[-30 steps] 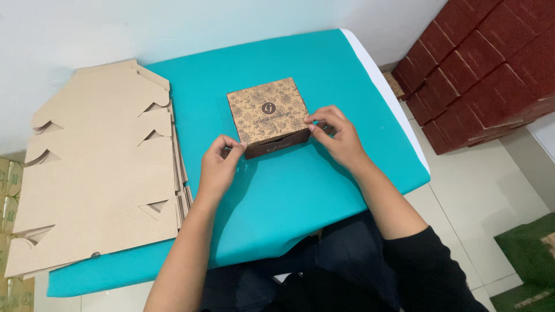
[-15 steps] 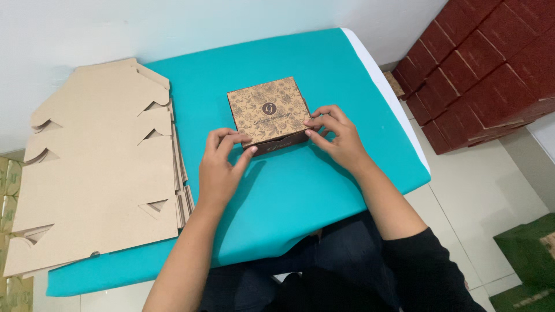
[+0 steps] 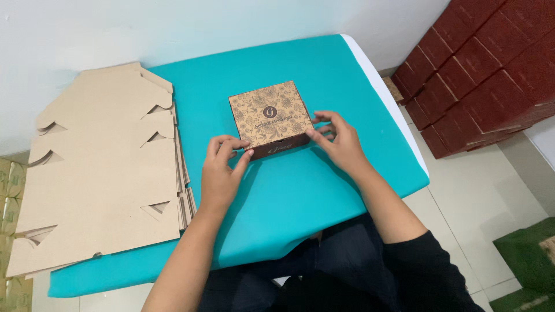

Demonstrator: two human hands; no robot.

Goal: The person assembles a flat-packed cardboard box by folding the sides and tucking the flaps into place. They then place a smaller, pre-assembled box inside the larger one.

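A flat square box (image 3: 270, 118) with a tan floral-patterned lid and dark brown sides lies closed on the teal tabletop (image 3: 324, 173). My left hand (image 3: 222, 167) touches its near left corner with the fingertips. My right hand (image 3: 338, 138) presses its fingertips against the near right corner and side. Both hands flank the box, and it rests on the table.
A stack of flat, unfolded tan cardboard blanks (image 3: 98, 173) covers the table's left part. Dark red boxes (image 3: 491, 69) are piled on the floor at the right. Green boxes (image 3: 526, 260) stand at the lower right. A white wall is behind the table.
My left hand slid from the box's left side to its near left corner. My right hand has shifted slightly along the right edge. The box has stayed in place.
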